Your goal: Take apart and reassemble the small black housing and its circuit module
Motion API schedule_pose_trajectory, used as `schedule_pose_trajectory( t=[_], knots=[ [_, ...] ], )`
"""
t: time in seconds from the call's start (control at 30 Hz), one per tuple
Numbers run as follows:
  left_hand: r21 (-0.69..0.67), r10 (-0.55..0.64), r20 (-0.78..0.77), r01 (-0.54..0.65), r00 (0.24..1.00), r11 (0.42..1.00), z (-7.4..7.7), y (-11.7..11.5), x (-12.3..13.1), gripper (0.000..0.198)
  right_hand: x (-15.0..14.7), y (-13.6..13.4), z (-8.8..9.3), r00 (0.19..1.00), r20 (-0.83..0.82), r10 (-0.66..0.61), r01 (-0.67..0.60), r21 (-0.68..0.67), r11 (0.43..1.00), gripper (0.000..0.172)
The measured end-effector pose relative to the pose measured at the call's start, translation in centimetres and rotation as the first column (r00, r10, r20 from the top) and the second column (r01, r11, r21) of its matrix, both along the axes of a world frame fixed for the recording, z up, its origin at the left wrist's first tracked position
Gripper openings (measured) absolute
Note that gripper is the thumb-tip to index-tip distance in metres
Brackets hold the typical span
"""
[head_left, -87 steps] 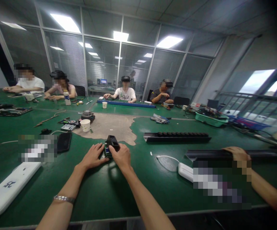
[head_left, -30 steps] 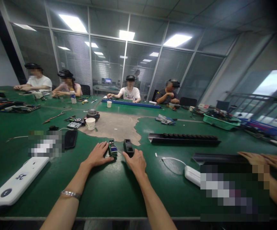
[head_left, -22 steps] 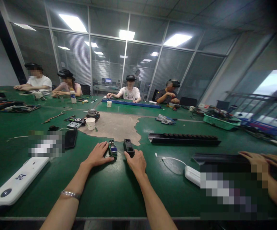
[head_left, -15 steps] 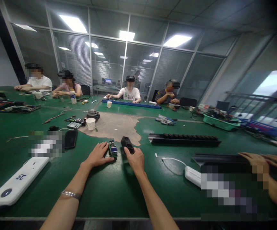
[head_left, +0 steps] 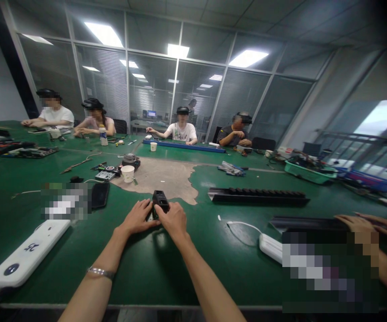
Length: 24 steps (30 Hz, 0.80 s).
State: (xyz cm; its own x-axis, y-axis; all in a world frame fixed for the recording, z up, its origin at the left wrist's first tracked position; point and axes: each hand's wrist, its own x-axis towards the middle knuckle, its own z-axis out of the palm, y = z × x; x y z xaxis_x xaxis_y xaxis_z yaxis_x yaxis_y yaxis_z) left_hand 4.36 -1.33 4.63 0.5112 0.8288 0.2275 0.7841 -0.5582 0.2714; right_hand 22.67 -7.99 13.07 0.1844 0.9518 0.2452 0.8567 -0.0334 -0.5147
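My right hand (head_left: 175,221) grips a black plastic housing (head_left: 160,199) with openings in its top. It sits directly over a small green circuit board (head_left: 154,214), most of which is hidden beneath it and behind my fingers. On the left side of the board rests my left hand (head_left: 137,218), its thumb in front and its fingers behind, holding it at the table. How far the housing is seated on the board cannot be made out.
Left of me lie a white power strip (head_left: 29,250) and a black phone (head_left: 100,195). Ahead are a paper cup (head_left: 128,174) and a black rail (head_left: 258,197). A co-worker's hands (head_left: 364,226) are at the right, near a white adapter (head_left: 270,248). Several people sit across the table.
My right hand has moved left with the black housing, from beside the circuit board to on top of it. My left hand has stayed in place at the board.
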Motion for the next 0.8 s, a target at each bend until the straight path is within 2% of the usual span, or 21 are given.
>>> schedule_pose_trajectory(
  t=[0.17, 0.37, 0.5, 0.6, 0.8],
  knots=[
    [-0.015, 0.034, -0.004, -0.034, 0.999, 0.999, -0.1, 0.1, 0.1, 0.095, -0.5, 0.0, -0.3, 0.997, 0.078, 0.013, -0.008, -0.066, 0.998, 0.047],
    [-0.020, 0.044, 0.009, -0.044, 0.999, 0.999, -0.1, 0.0, 0.1, 0.104, -0.5, -0.4, -1.7, 0.991, 0.123, 0.044, -0.026, -0.141, 0.990, 0.049],
    [-0.030, 0.040, -0.003, -0.040, 0.999, 0.999, -0.1, 0.0, 0.1, 0.105, -0.2, -0.7, -2.4, 0.996, 0.075, 0.049, -0.039, -0.120, 0.992, 0.054],
    [-0.016, 0.040, 0.007, -0.040, 0.999, 0.999, -0.2, 0.0, 0.1, 0.104, -0.2, -0.6, -2.6, 0.998, 0.043, 0.041, -0.037, -0.085, 0.996, 0.050],
    [-0.025, 0.046, 0.009, -0.046, 0.999, 0.999, -0.5, 0.3, 0.0, 0.104, -0.5, 0.1, -1.8, 0.999, -0.033, 0.043, -0.043, -0.004, 0.999, 0.041]
  ],
)
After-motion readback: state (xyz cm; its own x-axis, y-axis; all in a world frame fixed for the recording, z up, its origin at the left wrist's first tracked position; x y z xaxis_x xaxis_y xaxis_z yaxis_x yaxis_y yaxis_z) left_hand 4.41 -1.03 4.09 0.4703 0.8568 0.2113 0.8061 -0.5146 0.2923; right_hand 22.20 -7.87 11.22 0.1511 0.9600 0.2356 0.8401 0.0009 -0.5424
